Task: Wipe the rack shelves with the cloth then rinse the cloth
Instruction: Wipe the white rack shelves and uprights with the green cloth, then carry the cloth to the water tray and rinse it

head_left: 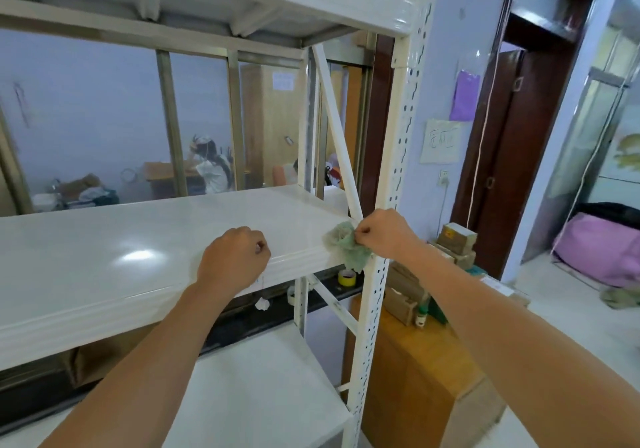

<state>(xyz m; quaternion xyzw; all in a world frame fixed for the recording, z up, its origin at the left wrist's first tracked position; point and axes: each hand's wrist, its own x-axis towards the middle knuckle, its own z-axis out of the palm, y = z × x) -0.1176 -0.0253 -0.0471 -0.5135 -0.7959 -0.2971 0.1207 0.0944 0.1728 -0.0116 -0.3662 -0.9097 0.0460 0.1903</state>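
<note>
At the front right corner of the middle shelf (pixel 138 239), your right hand (pixel 384 232) is clamped on a crumpled green cloth (pixel 346 245), pinching it against the shelf's corner just where the white perforated upright (pixel 374 295) and the diagonal brace (pixel 337 142) meet. Part of the cloth hangs over the front edge. Your left hand (pixel 233 260) rests on the same shelf's front edge, well left of the cloth, fingers curled together into a loose fist; it seems to hold nothing, though the palm side is hidden. Below the corner, a yellow tape roll (pixel 347 277) sits on a dark ledge behind the rack. A lower shelf (pixel 263 395) shows beneath your forearms, and a wooden cabinet (pixel 408 378) stands just right of the upright.
</note>
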